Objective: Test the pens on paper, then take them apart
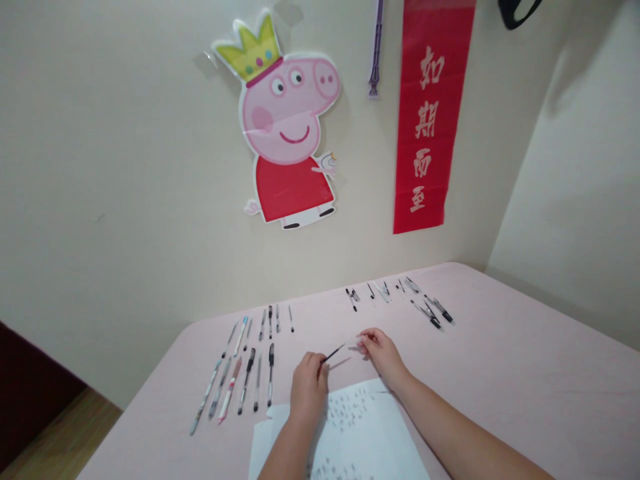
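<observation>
Gripping a thin black refill point(333, 353), left hand point(309, 387) closed over paper point(370, 433) at near edge of table point(500, 373); right hand point(383, 350) pinches a clear piece point(353, 347), possibly a barrel.

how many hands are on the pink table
2. The left hand holds a thin black pen refill by the white written sheet; the right hand sits just right of it. None seem hidden.

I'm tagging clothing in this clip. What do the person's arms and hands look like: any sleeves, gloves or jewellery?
Both arms are bare as far as the picture's edge: no sleeve shows on the left forearm or the right forearm. The left hand and the right hand wear no gloves, and no watch, bracelet or ring is visible.
</observation>
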Tool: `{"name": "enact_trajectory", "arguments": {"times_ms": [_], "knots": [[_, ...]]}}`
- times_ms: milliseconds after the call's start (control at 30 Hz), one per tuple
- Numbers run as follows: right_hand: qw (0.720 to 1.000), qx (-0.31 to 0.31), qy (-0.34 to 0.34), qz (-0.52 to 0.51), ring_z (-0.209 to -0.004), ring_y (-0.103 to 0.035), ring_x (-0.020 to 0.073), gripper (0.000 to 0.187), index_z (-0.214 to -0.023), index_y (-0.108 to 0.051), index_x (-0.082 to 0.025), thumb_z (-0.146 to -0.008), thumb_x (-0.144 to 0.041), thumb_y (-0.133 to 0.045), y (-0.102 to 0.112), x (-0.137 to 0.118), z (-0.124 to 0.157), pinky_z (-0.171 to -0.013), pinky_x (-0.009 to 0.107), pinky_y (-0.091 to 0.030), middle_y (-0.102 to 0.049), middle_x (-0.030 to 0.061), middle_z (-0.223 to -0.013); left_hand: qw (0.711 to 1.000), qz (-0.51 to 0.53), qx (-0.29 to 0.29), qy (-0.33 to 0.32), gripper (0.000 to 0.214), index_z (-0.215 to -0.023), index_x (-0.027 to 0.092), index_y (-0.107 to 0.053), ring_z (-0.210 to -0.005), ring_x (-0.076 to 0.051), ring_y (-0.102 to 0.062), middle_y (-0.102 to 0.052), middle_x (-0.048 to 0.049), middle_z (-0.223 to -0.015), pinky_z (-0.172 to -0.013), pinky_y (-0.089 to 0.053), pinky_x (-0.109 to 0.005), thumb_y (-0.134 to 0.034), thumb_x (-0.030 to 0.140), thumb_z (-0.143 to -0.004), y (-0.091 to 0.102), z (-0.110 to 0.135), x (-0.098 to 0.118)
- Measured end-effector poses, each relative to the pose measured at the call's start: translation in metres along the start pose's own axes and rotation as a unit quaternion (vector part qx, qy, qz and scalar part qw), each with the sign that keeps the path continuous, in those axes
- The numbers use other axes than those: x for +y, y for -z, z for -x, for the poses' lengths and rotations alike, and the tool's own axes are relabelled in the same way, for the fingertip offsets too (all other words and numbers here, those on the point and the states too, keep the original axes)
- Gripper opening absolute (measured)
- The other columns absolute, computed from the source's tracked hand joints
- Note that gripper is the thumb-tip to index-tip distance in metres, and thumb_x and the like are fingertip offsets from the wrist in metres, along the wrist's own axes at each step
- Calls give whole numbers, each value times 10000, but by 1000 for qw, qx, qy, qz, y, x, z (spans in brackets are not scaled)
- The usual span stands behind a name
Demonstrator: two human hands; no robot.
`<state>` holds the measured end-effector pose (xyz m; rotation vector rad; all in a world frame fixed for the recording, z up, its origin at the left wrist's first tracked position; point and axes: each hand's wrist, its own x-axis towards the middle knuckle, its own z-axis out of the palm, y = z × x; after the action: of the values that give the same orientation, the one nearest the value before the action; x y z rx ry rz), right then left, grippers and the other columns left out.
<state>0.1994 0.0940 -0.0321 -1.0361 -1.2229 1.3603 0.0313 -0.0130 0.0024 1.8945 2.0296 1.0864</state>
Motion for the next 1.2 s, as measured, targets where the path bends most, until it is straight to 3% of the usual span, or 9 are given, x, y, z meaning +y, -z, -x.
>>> {"name": "enact_trajectory", "arguments": {"times_ms": [100,200,333,433,567,733,867,1033,1200], "knots": [[994,-32,45,99,-613,-581,177,175,-774,-593,-179,-690,-333,-588,-3,-3,6,-590,298,-446,-636,24,-672,1000,8,-2,4,202,-892,183,-614,-822,-193,-582,-614,-61,-863,-744,-442,-321,-422,225,-843,-1,0,-1],[960,-41,118,249,-664,-569,179,86,-738,-616,-181,-715,-233,-551,-3,-9,13,-637,295,-433,-629,25,-691,1000,12,-4,8,201,-892,186,-610,-825,-194,-581,-611,-60,-862,-750,-443,-325,-421,232,-842,-2,0,-2],[906,-59,172,383,-695,-555,185,116,-720,-619,-180,-707,-118,-523,0,-15,18,-658,292,-416,-612,35,-710,1000,17,1,7,193,-882,192,-615,-819,-198,-581,-611,-59,-850,-743,-446,-328,-433,234,-831,-1,0,-1],[889,-61,199,407,-760,-559,198,161,-782,-628,-179,-692,-86,-533,1,-15,18,-710,306,-425,-616,48,-769,1000,21,1,5,192,-874,192,-617,-810,-194,-579,-614,-57,-848,-741,-443,-325,-435,233,-830,-1,1,-2],[898,-57,255,355,-900,-553,218,257,-935,-622,-178,-701,-93,-560,0,-16,19,-821,347,-431,-625,73,-920,1000,22,-4,0,190,-881,188,-612,-814,-192,-577,-611,-55,-849,-739,-439,-318,-432,233,-839,-3,1,-3],[906,-103,293,289,-968,-549,212,311,-1057,-615,-202,-759,-132,-561,-4,-17,21,-887,376,-421,-643,74,-998,1000,17,-12,-9,186,-880,189,-616,-799,-189,-573,-606,-54,-839,-733,-435,-313,-440,234,-842,-4,1,-3],[928,-113,250,252,-896,-577,205,236,-997,-653,-194,-791,-202,-536,-6,-14,21,-819,355,-447,-658,75,-921,999,26,-20,-24,185,-885,200,-628,-802,-185,-581,-612,-53,-851,-727,-437,-299,-451,229,-837,-3,1,-1],[958,-91,182,202,-761,-585,195,164,-801,-655,-175,-781,-263,-518,-5,-16,17,-691,308,-446,-655,53,-790,999,19,-31,-25,195,-889,204,-630,-805,-184,-580,-610,-51,-855,-728,-435,-298,-442,223,-841,-3,2,1],[973,-46,151,166,-699,-573,184,173,-776,-620,-176,-772,-296,-495,-3,-17,12,-639,288,-432,-641,33,-746,1000,8,-11,-6,189,-878,199,-617,-795,-187,-578,-603,-49,-841,-723,-436,-303,-434,232,-842,-4,2,-1]]}}
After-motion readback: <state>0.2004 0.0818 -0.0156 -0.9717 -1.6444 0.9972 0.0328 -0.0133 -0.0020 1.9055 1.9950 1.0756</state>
